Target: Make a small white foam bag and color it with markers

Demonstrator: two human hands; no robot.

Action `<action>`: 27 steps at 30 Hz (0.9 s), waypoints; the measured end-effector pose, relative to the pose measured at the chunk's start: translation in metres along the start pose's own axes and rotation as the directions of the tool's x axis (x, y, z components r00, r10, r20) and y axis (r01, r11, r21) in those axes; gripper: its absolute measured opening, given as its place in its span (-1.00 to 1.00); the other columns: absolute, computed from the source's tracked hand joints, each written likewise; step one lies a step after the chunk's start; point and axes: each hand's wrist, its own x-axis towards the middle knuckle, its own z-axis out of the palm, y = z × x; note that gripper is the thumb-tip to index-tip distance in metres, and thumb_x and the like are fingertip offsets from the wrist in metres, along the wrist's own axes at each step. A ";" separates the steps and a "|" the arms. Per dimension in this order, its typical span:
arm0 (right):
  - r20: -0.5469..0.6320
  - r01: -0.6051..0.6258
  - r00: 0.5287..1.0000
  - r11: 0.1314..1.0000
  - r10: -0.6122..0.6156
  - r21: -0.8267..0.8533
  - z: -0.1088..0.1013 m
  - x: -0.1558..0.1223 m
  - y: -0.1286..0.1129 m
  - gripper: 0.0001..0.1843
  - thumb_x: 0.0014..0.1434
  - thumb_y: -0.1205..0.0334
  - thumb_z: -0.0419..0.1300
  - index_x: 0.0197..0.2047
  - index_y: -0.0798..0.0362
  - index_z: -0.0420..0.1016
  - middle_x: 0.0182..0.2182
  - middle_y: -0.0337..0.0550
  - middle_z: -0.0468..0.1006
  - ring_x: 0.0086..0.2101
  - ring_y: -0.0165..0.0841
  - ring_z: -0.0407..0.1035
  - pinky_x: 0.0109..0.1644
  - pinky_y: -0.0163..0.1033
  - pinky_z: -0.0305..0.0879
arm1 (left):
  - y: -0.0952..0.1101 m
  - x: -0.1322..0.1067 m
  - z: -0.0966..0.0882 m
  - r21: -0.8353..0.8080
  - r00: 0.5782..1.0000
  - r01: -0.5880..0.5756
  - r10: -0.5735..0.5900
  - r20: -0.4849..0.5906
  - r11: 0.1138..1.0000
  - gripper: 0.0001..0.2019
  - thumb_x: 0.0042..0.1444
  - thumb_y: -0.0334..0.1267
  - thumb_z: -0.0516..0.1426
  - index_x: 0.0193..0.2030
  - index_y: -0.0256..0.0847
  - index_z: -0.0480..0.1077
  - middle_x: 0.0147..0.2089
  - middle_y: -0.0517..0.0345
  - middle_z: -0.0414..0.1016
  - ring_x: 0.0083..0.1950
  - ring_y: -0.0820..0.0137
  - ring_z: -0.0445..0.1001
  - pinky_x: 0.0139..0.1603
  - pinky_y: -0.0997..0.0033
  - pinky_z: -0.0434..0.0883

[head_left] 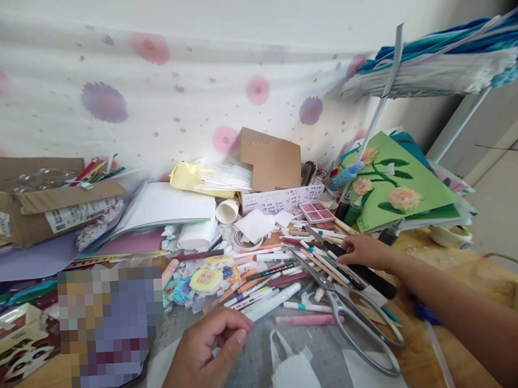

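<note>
My right hand (364, 251) reaches forward into a heap of markers and pens (280, 274) and rests on them, fingers curled down; I cannot make out whether it grips one. My left hand (206, 353) lies low over the grey cutting mat (251, 368), fingers loosely curled, thumb and forefinger close, nothing visible in them. Large metal scissors (356, 322) lie between the two hands, blades toward the pens. A white cut paper piece (294, 374) sits on the mat near my left hand.
A cardboard box (46, 199) stands at the left, a white pad (164, 205) and small brown box (272, 158) behind the pens. A green flower card (392, 181) leans at right under a shelf of papers (430, 69). Stickers (205, 278) lie scattered.
</note>
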 end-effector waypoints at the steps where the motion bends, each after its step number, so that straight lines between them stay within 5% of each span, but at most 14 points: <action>1: -0.009 -0.010 1.000 0.999 0.010 0.052 0.000 0.000 0.002 -0.77 0.24 0.13 0.18 -0.19 0.14 0.47 -0.23 -0.15 0.53 -0.24 -0.32 0.45 -0.13 -0.10 0.40 | 0.000 0.000 -0.001 0.014 1.000 -0.004 0.004 0.019 1.000 -0.75 0.14 -0.09 0.07 -0.37 -0.16 0.49 -0.37 0.12 0.51 -0.32 0.33 0.45 -0.31 0.47 0.37; 6: -0.096 -0.003 0.994 0.897 0.051 0.443 -0.008 -0.014 0.001 -0.77 0.30 0.16 0.05 -0.18 0.12 0.45 -0.26 -0.10 0.54 -0.28 -0.30 0.46 -0.15 -0.12 0.40 | -0.002 0.001 -0.002 0.040 0.998 0.010 -0.012 0.054 0.999 -0.77 0.16 -0.12 0.06 -0.34 -0.17 0.49 -0.37 0.13 0.49 -0.34 0.34 0.44 -0.31 0.47 0.36; 9: -0.160 0.060 0.985 0.723 0.071 0.689 -0.014 -0.032 -0.007 -0.62 0.35 0.14 -0.20 -0.10 0.06 0.40 -0.22 0.11 0.55 -0.26 -0.23 0.50 -0.18 -0.16 0.41 | -0.001 0.000 -0.001 0.009 0.999 0.016 -0.016 0.041 1.000 -0.78 0.15 -0.13 0.07 -0.35 -0.16 0.49 -0.37 0.14 0.50 -0.34 0.34 0.44 -0.33 0.48 0.35; 12: -0.175 0.089 0.979 0.551 0.105 0.829 -0.013 -0.047 -0.018 -0.57 0.32 0.00 -0.22 -0.14 0.02 0.39 -0.33 0.13 0.54 -0.39 -0.19 0.48 -0.35 -0.15 0.39 | 0.000 -0.001 0.001 -0.027 1.000 0.021 -0.020 0.015 0.999 -0.77 0.14 -0.12 0.08 -0.37 -0.16 0.49 -0.36 0.15 0.51 -0.34 0.35 0.43 -0.33 0.48 0.34; 18: -0.150 0.088 0.975 0.338 0.162 0.937 -0.003 -0.057 -0.031 -0.72 0.27 -0.04 -0.06 -0.21 -0.02 0.28 -0.56 -0.24 0.41 -0.67 -0.42 0.24 -0.61 -0.31 0.23 | 0.002 -0.002 0.003 -0.042 0.999 0.045 -0.045 -0.006 0.998 -0.78 0.13 -0.10 0.09 -0.37 -0.13 0.49 -0.36 0.17 0.50 -0.32 0.35 0.42 -0.30 0.48 0.32; 27: -0.160 0.101 0.966 0.276 0.201 0.956 -0.007 -0.057 -0.021 -0.73 0.23 -0.02 0.00 -0.32 0.01 0.23 -0.66 -0.35 0.30 -0.74 -0.49 0.15 -0.69 -0.38 0.09 | -0.006 0.000 -0.002 0.036 0.997 -0.013 0.010 0.080 0.999 -0.75 0.17 -0.09 0.04 -0.35 -0.15 0.46 -0.34 0.12 0.51 -0.27 0.33 0.46 -0.28 0.47 0.35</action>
